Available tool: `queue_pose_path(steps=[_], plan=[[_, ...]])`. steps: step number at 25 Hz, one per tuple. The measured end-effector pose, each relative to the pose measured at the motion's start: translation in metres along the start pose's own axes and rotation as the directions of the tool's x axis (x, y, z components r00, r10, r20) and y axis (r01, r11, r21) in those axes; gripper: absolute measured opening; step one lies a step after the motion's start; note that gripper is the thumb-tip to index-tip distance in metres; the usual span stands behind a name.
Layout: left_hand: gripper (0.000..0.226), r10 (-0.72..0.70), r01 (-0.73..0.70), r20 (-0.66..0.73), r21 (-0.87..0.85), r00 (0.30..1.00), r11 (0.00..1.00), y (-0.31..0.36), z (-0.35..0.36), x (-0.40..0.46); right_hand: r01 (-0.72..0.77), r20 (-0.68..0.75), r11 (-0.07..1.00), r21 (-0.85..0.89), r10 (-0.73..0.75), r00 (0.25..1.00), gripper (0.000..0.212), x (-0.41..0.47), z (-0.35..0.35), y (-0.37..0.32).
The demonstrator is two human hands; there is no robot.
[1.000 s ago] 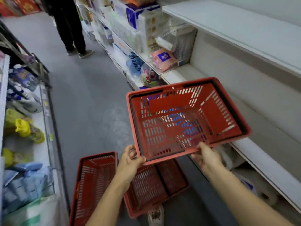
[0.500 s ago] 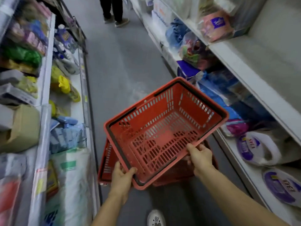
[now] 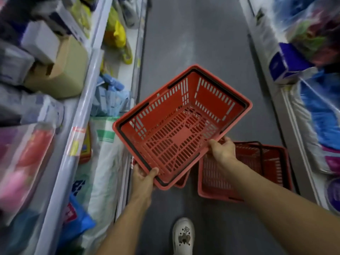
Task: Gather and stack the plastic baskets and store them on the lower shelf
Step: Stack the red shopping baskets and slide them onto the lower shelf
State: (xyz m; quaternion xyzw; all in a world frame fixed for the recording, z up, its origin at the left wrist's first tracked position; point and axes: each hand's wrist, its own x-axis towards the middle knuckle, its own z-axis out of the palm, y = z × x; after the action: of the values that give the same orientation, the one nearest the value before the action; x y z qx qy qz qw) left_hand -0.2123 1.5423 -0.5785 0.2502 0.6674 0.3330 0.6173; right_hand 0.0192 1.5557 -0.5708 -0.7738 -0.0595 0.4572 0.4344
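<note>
A red basket (image 3: 182, 126) hangs tilted in mid-air over the aisle floor (image 3: 211, 43), its long axis running from lower left to upper right, open side facing up at the person. The left hand (image 3: 142, 176) grips the near corner of the rim, thumb over the edge; the right hand (image 3: 221, 150) clamps the near right rim. A second basket (image 3: 244, 172) sits on the floor just below and to the right, nearer the right hand, its black handles raised. A sliver of a third (image 3: 181, 182) peeks out beneath. Nesting them likely means swinging the held basket rightward and squaring it up.
</note>
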Motion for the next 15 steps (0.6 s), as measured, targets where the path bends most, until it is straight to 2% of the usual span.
queue_pose_path(steps=[3,7,11,12,15], plan=[[0.050,0.021,-0.022,-0.022,-0.034,1.000,0.999,-0.016,-0.013,0.017,-0.003,0.083,0.998,-0.064,0.008,0.996,0.021,0.023,0.025,0.007],[0.043,-0.014,0.007,-0.056,-0.131,0.998,0.991,-0.055,-0.010,0.031,0.041,0.193,0.985,-0.167,-0.008,0.981,0.028,0.052,0.041,0.011],[0.049,-0.053,0.031,-0.098,-0.216,0.994,0.976,-0.095,0.011,0.028,0.081,0.288,0.965,-0.248,-0.006,0.957,0.017,0.077,0.043,0.021],[0.047,-0.068,0.043,-0.107,-0.219,0.992,0.975,-0.103,0.016,0.029,0.069,0.295,0.962,-0.264,0.012,0.955,0.020,0.084,0.044,0.027],[0.040,-0.118,0.079,-0.143,-0.251,0.983,0.965,-0.123,0.029,0.038,0.031,0.299,0.950,-0.311,0.067,0.952,0.050,0.103,0.039,0.046]])
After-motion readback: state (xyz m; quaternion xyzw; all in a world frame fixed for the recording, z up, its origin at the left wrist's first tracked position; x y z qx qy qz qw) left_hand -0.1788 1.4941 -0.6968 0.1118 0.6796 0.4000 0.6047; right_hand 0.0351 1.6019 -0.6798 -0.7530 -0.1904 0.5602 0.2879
